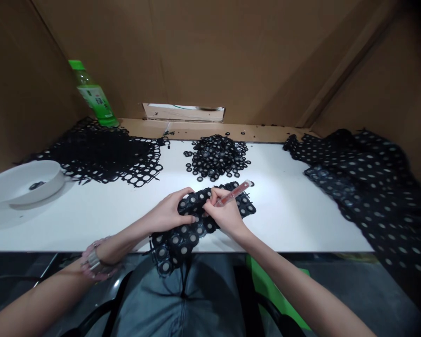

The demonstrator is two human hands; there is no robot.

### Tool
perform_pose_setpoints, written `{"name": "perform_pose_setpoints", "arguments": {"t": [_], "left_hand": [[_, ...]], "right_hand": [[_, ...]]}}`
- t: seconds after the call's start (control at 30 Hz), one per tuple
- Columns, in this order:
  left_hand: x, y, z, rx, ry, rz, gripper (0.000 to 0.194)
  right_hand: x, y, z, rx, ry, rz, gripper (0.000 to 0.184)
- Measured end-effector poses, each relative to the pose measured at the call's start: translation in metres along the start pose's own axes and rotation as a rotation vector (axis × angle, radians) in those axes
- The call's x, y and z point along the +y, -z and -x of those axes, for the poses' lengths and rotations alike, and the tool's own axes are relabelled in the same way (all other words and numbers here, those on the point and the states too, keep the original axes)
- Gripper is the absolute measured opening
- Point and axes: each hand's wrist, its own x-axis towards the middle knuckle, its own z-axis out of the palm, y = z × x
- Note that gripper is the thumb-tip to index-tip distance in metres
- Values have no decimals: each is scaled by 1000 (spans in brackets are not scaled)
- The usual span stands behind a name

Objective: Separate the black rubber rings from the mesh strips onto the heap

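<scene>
The left hand (168,211) pinches a sheet of black rubber rings (184,238) in a narrow grip, while the right hand (226,215) closes around a red utility knife (234,193) (its tip hidden by the fingers). The sheet sits between them - partly on the white table (284,210), its lower end hanging over the edge - apparently held so it stays steady near the blade. A pile of loose rings (215,157) lies just beyond.
</scene>
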Motion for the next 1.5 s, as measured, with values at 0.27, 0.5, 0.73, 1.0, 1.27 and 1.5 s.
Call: {"name": "perform_pose_setpoints", "arguments": {"t": [0.27,0.5,0.73,1.0,1.27,1.5], "left_hand": [[6,-1,0,-34,-41,158,40],[10,-5,0,-32,17,410,40],[8,11,-4,-119,7,209,41],[16,42,-26,-426,131,-299,52],[22,26,-13,-529,224,-241,37],[19,16,-9,-398,272,-175,25]], "right_hand": [[-7,-4,2,-52,126,168,26],[-6,-6,5,-112,153,220,26],[-3,-2,-5,-10,-35,-59,25],[0,-2,-11,98,-67,-132,25],[4,-2,-7,119,-25,-174,28],[2,3,0,-115,-19,-172,30]]}}
